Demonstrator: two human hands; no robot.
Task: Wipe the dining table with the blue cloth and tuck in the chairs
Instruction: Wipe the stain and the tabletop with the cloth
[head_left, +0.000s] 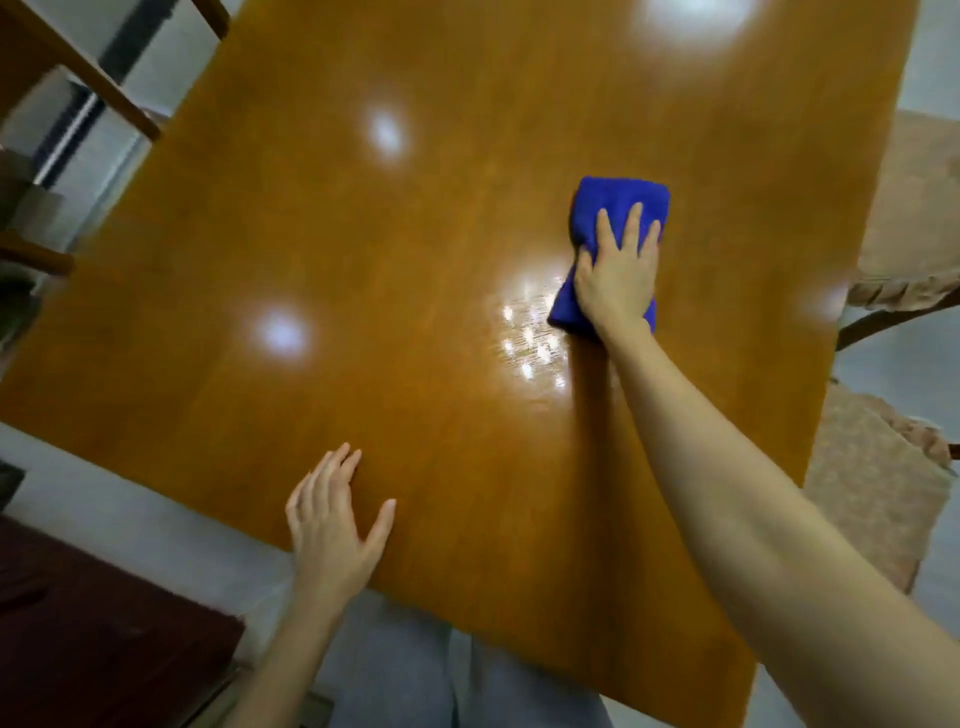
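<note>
A glossy orange-brown wooden dining table (441, 234) fills most of the view. On its right half lies a folded blue cloth (621, 205). My right hand (618, 270) presses flat on the cloth with straight fingers, the arm stretched out over the table. A wet, shiny streaked patch (530, 338) shows just left of the cloth. My left hand (332, 525) rests flat on the table's near edge, fingers spread. Two chairs with beige padded seats stand along the right side, one farther back (914, 218) and one nearer (878, 483), both pulled out from the table.
A wooden chair frame (104, 88) stands at the far left corner. A dark red cushioned seat (93, 623) sits at the near left, beside my legs. Pale tiled floor (130, 493) surrounds the table. Ceiling lights reflect off the tabletop.
</note>
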